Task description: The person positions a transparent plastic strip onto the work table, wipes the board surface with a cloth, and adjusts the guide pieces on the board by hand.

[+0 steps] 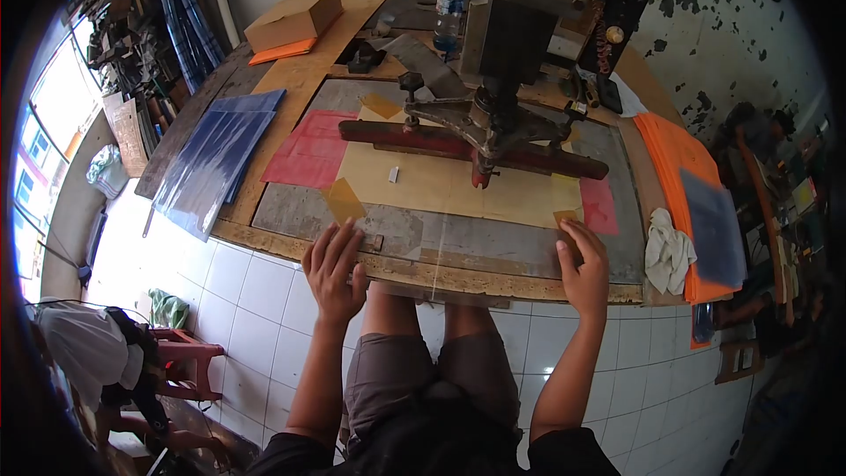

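My left hand [335,271] is at the board's front edge, fingers stretched out and slightly apart, fingertips just below an amber tab [345,203]. On the right, my right hand [585,269] has its fingertips at another amber tab [568,215], with thumb and fingers apart. Between them a cream sheet [441,185] lies on the grey board [397,227], flanked by a red piece [310,152] and a pink piece [598,204]. A small white piece [394,174] rests on the cream sheet. Faint reflections cross the front; whether clear film lies there I cannot tell.
A press head with a dark red bar [397,137] hangs over the sheet. Clear blue-tinted sheets [216,145] lie left; orange sheets [674,159] and a white cloth [669,251] lie right. A cardboard box [295,19] and bottle [449,13] stand behind. Other people are at both sides.
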Motion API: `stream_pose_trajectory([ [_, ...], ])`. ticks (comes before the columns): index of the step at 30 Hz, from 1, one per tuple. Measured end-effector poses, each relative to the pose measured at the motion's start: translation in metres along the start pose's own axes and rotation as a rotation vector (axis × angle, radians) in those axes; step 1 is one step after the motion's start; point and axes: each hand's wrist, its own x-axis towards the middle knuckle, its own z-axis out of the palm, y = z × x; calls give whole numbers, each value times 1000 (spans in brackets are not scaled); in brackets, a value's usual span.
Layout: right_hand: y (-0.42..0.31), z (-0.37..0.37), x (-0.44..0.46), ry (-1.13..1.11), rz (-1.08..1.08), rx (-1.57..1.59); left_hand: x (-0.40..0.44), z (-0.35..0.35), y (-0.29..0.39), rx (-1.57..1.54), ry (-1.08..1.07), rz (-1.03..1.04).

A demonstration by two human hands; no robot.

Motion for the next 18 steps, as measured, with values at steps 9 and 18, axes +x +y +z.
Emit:
stream_pose_trajectory([
  [9, 4, -1, -3, 36, 33, 51, -58, 61, -38, 82, 263, 39],
  [18, 3, -1, -3, 76, 29, 73, -57, 57, -35, 100, 236, 42],
])
